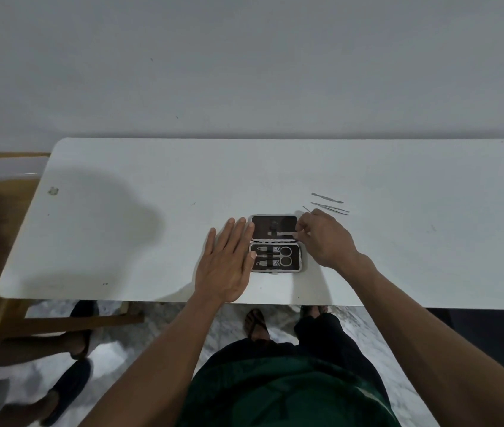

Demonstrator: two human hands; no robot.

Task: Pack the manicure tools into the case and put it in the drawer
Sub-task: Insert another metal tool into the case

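Tool going into the open case (275, 243) mid-surface

Right hand (326, 240) pinches a thin tool (281, 233) over the far half; left hand (229, 260) flat, empty, steadying; a slip could miss the loop; tweezers (331, 208) still loose, far right
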